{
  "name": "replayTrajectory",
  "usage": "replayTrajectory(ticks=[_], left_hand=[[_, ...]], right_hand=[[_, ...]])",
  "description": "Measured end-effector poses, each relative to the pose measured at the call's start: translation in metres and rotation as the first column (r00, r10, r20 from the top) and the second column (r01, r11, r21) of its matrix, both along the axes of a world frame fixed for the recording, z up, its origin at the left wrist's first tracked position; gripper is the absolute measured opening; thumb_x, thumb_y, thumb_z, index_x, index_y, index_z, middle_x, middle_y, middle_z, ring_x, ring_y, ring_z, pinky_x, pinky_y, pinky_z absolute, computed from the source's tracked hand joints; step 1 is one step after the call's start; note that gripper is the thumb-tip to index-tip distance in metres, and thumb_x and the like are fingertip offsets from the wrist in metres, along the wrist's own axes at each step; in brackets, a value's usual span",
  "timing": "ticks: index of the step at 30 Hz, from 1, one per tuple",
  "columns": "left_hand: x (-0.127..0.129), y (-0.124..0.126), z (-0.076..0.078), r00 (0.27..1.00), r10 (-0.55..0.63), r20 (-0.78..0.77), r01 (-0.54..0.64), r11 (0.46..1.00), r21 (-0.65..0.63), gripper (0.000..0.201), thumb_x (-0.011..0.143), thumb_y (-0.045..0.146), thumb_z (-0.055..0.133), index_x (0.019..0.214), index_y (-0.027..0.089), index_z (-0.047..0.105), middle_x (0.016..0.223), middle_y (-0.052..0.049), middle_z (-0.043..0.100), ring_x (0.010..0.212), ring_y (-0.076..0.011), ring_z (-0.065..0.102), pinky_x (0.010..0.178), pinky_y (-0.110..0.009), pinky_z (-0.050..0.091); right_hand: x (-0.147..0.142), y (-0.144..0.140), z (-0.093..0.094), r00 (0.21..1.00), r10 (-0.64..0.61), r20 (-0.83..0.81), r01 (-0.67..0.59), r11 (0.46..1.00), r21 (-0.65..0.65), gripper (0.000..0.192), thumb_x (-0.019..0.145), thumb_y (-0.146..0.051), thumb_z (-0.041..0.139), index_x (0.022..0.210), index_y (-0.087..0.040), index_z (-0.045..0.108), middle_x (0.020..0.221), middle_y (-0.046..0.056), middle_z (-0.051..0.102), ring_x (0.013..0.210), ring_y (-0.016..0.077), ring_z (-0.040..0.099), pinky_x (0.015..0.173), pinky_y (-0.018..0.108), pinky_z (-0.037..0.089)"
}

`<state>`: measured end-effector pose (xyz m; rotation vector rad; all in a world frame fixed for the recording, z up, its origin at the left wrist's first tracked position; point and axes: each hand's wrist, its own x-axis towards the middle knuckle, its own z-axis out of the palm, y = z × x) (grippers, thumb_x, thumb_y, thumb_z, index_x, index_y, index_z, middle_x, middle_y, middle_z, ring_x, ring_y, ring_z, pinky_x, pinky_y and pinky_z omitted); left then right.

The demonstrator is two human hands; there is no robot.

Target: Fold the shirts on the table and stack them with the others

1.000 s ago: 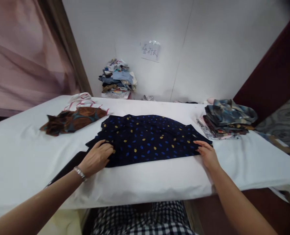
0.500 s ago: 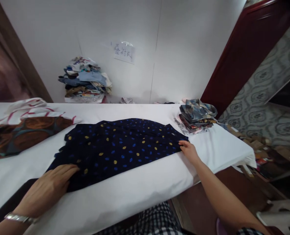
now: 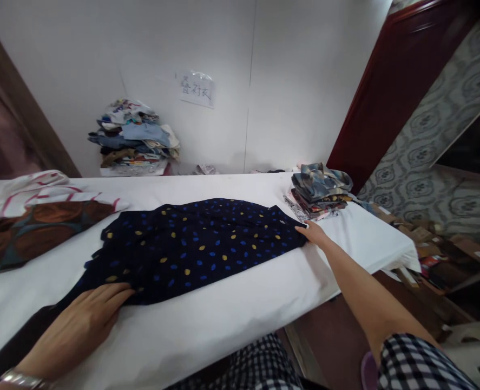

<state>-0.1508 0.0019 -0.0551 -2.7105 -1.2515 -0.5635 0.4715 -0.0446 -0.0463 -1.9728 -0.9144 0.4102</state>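
Note:
A dark navy shirt (image 3: 207,238) with blue and yellow leaf-shaped prints lies spread lengthwise across the white-covered table. At its near left end, my left hand (image 3: 89,319) rests over the cloth with fingers together, gripping the fabric; the fingertips are partly hidden. A dark strip of cloth trails from under that hand toward the lower left. My right hand (image 3: 313,234) pinches the shirt's right end between thumb and fingers, near a small pale mark on the cloth.
Folded clothes (image 3: 321,189) are stacked at the back right, and a taller clothes pile (image 3: 134,135) stands against the wall. A brown patterned garment (image 3: 53,227) and a white one with pink stripes (image 3: 40,187) lie at left. Boxes (image 3: 438,244) crowd beyond the right edge.
The view has turned slightly right. My right hand has shifted a little toward the shirt's far corner, still holding it; my left hand stays at the left end.

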Motion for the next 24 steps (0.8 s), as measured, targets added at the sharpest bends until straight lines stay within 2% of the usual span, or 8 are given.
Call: replayTrajectory(ticks=[3, 6, 8, 11, 15, 17, 20, 24], left_hand=[[0.010, -0.007, 0.022, 1.000, 0.021, -0.009, -0.020, 0.998, 0.060, 0.039, 0.071, 0.031, 0.039, 0.080, 0.040, 0.075, 0.091, 0.002, 0.077, 0.087, -0.0268, 0.072, 0.079, -0.042, 0.059], [0.017, -0.020, 0.034, 1.000, 0.015, 0.022, -0.017, 0.996, 0.090, 0.038, 0.070, 0.032, 0.038, 0.077, 0.043, 0.074, 0.087, 0.005, 0.076, 0.082, -0.0249, 0.072, 0.075, -0.039, 0.060], [0.020, -0.030, 0.033, 1.000, -0.014, 0.025, 0.013, 0.997, 0.072, 0.039, 0.068, 0.031, 0.037, 0.074, 0.044, 0.074, 0.083, 0.005, 0.076, 0.078, -0.0256, 0.072, 0.069, -0.039, 0.061], [0.022, -0.041, 0.023, 1.000, -0.003, 0.008, 0.003, 1.000, -0.006, 0.042, 0.067, 0.029, 0.035, 0.072, 0.044, 0.074, 0.081, 0.003, 0.076, 0.078, -0.0270, 0.072, 0.064, -0.039, 0.061], [0.015, -0.042, 0.011, 0.993, 0.115, 0.013, -0.112, 0.986, -0.127, 0.036, 0.065, 0.041, 0.043, 0.085, 0.049, 0.072, 0.094, 0.007, 0.075, 0.092, -0.0291, 0.071, 0.079, -0.041, 0.061], [0.014, -0.034, 0.016, 0.983, 0.184, 0.015, -0.173, 0.946, -0.275, 0.038, 0.066, 0.053, 0.051, 0.100, 0.051, 0.068, 0.103, 0.009, 0.074, 0.095, -0.0289, 0.071, 0.082, -0.040, 0.060], [0.026, -0.009, 0.037, 0.973, 0.232, 0.012, -0.203, 0.874, -0.441, 0.043, 0.074, 0.061, 0.051, 0.110, 0.043, 0.065, 0.109, 0.006, 0.073, 0.088, -0.0255, 0.072, 0.075, -0.035, 0.061], [0.051, 0.050, 0.058, 0.971, 0.237, 0.042, -0.213, 0.927, -0.309, 0.041, 0.082, 0.056, 0.046, 0.102, 0.028, 0.068, 0.117, -0.002, 0.069, 0.099, -0.0243, 0.068, 0.090, -0.037, 0.055]], right_hand=[[-0.004, 0.005, 0.002, 0.999, 0.049, -0.024, -0.048, 0.998, 0.029, 0.039, 0.061, -0.033, 0.075, 0.097, -0.020, 0.069, 0.070, -0.001, 0.067, 0.062, 0.0164, 0.060, 0.055, 0.026, 0.047], [0.003, -0.004, -0.004, 0.999, 0.041, -0.022, -0.040, 0.997, 0.065, 0.035, 0.063, -0.031, 0.071, 0.095, -0.020, 0.069, 0.064, -0.003, 0.064, 0.057, 0.0154, 0.058, 0.053, 0.026, 0.046], [0.010, -0.014, -0.010, 0.999, 0.043, 0.021, -0.043, 0.999, 0.014, 0.029, 0.063, -0.030, 0.071, 0.091, -0.021, 0.070, 0.062, -0.003, 0.064, 0.058, 0.0164, 0.059, 0.054, 0.026, 0.047], [0.018, -0.019, -0.011, 0.977, 0.092, 0.193, -0.056, 0.982, -0.182, 0.029, 0.064, -0.029, 0.071, 0.091, -0.021, 0.071, 0.070, 0.000, 0.069, 0.069, 0.0213, 0.066, 0.064, 0.030, 0.050], [0.014, 0.006, 0.010, 0.840, 0.209, 0.501, -0.077, 0.959, -0.271, 0.040, 0.074, -0.029, 0.066, 0.113, -0.019, 0.067, 0.114, 0.011, 0.068, 0.109, 0.0283, 0.062, 0.091, 0.037, 0.047], [0.005, 0.032, 0.022, 0.784, 0.273, 0.558, -0.143, 0.953, -0.266, 0.041, 0.082, -0.032, 0.059, 0.120, -0.020, 0.064, 0.129, 0.011, 0.062, 0.120, 0.0263, 0.056, 0.101, 0.035, 0.041], [-0.012, 0.078, 0.029, 0.779, 0.350, 0.520, -0.168, 0.916, -0.365, 0.047, 0.087, -0.042, 0.054, 0.128, -0.018, 0.059, 0.134, 0.012, 0.058, 0.122, 0.0255, 0.055, 0.102, 0.034, 0.040], [-0.029, 0.127, 0.019, 0.756, 0.438, 0.486, -0.135, 0.831, -0.540, 0.063, 0.082, -0.055, 0.059, 0.130, -0.016, 0.056, 0.129, 0.017, 0.061, 0.115, 0.0296, 0.059, 0.091, 0.035, 0.046]])
